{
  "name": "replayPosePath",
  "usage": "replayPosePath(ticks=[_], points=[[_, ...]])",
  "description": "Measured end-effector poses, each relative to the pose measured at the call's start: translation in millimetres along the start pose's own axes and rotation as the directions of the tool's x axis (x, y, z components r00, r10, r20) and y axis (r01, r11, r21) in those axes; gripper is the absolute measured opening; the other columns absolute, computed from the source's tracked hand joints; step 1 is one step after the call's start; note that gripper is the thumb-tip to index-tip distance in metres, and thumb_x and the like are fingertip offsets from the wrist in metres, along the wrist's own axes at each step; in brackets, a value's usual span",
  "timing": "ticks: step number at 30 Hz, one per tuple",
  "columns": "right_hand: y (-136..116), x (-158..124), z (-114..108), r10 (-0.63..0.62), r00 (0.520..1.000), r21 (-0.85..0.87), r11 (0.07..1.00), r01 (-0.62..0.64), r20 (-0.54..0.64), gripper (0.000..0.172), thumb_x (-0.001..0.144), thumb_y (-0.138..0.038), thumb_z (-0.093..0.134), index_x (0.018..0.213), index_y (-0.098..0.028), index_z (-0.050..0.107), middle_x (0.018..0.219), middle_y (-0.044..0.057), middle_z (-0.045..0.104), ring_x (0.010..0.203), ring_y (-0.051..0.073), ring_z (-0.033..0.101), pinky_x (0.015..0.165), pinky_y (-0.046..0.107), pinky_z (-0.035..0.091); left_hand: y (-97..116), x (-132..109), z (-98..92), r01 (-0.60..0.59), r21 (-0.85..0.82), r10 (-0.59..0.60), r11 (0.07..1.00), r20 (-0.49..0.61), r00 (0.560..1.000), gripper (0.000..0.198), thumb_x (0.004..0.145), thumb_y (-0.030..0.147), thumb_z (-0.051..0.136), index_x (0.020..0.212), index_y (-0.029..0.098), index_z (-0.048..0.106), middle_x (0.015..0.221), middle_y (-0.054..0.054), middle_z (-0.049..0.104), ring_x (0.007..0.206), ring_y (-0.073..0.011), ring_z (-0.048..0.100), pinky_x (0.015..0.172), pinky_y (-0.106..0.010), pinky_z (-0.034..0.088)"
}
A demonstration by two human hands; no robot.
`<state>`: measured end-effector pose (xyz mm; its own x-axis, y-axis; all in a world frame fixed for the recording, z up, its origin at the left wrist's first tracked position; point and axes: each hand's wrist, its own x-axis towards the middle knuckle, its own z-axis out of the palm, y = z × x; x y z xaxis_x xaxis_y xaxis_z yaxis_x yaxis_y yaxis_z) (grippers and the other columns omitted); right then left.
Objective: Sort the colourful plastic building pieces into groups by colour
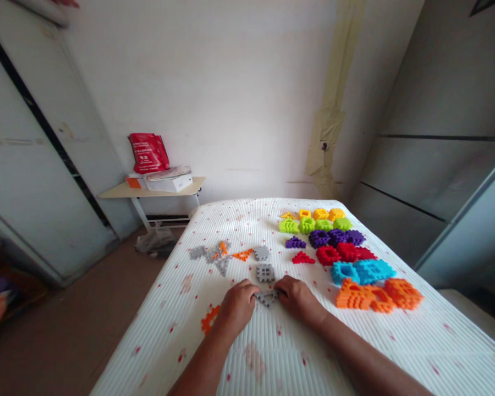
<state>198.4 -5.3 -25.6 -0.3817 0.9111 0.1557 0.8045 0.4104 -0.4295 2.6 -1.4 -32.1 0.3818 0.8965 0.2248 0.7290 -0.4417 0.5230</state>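
A grey triangular piece [266, 298] lies low over the white bed cover, pinched at its left corner by my left hand [240, 302] and at its right corner by my right hand [299, 300]. Just beyond it is a grey square piece with a windowed middle [265, 273]. Farther back lies a solid grey piece [261, 253], with an orange triangle [243, 254] to its left. Several grey pieces [212, 254], one with orange on it, sit at the left. An orange piece [210, 319] is partly hidden behind my left forearm.
Rows of stacked pieces stand at the right: orange [378, 296], blue [363, 271], red [346, 253], purple [337, 237], green [315, 225] and yellow [320, 214]. A small table [119, 191] with a red bag [148, 153] is beyond the bed's left edge.
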Motion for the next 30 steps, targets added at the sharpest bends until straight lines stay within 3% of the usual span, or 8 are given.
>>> replayPosePath(ticks=[9, 13, 19, 23, 30], points=[[2, -1, 1, 0.002, 1.000, 0.025, 1.000, -0.001, -0.004, 0.026, 0.073, -0.005, 0.045, 0.088, -0.016, 0.064, 0.085, 0.005, 0.063, 0.083, 0.015, 0.058, 0.074, 0.022, 0.041, -2, 0, -2.7, -0.025, 0.029, 0.025, 0.999, 0.012, 1.000, 0.034, 0.072, 0.003, 0.045, 0.090, 0.018, 0.068, 0.086, -0.005, 0.066, 0.083, -0.0163, 0.060, 0.077, -0.026, 0.044], [-3, -4, -7, 0.006, 1.000, 0.075, 0.997, -0.005, -0.011, 0.027, 0.072, -0.005, 0.046, 0.089, -0.016, 0.063, 0.087, 0.005, 0.063, 0.084, 0.015, 0.058, 0.075, 0.021, 0.041, -3, -6, -20.2, 0.034, 0.019, -0.034, 0.999, 0.014, 0.999, 0.033, 0.071, 0.008, 0.050, 0.097, 0.020, 0.067, 0.093, -0.005, 0.067, 0.086, -0.0161, 0.060, 0.079, -0.026, 0.043], [-3, -4, -8, -0.004, 1.000, 0.082, 0.997, 0.006, -0.019, 0.026, 0.072, -0.004, 0.046, 0.087, -0.016, 0.064, 0.086, 0.005, 0.063, 0.082, 0.015, 0.059, 0.074, 0.022, 0.042, -4, -19, -46.3, 0.077, 0.135, -0.091, 0.988, 0.097, 0.991, 0.022, 0.062, 0.016, 0.063, 0.082, 0.023, 0.069, 0.088, -0.001, 0.065, 0.088, -0.0183, 0.058, 0.079, -0.028, 0.039], [-3, -3, -7, 0.002, 1.000, 0.058, 0.998, -0.002, -0.012, 0.026, 0.072, -0.003, 0.045, 0.086, -0.016, 0.064, 0.085, 0.005, 0.064, 0.081, 0.015, 0.059, 0.074, 0.023, 0.043, -4, -20, -46.7, 0.085, 0.156, -0.105, 0.984, 0.123, 0.987, 0.018, 0.062, 0.009, 0.058, 0.072, 0.021, 0.067, 0.081, -0.001, 0.062, 0.084, -0.0167, 0.057, 0.074, -0.025, 0.038], [-4, -4, -8, 0.008, 1.000, 0.075, 0.997, -0.006, -0.021, 0.025, 0.073, -0.004, 0.047, 0.087, -0.016, 0.064, 0.087, 0.005, 0.064, 0.082, 0.015, 0.059, 0.074, 0.022, 0.043, -7, -16, -38.6, 0.121, 0.124, -0.127, 0.985, 0.038, 0.991, 0.018, 0.064, 0.003, 0.052, 0.071, 0.018, 0.060, 0.077, -0.002, 0.062, 0.077, -0.0157, 0.055, 0.073, -0.025, 0.039]])
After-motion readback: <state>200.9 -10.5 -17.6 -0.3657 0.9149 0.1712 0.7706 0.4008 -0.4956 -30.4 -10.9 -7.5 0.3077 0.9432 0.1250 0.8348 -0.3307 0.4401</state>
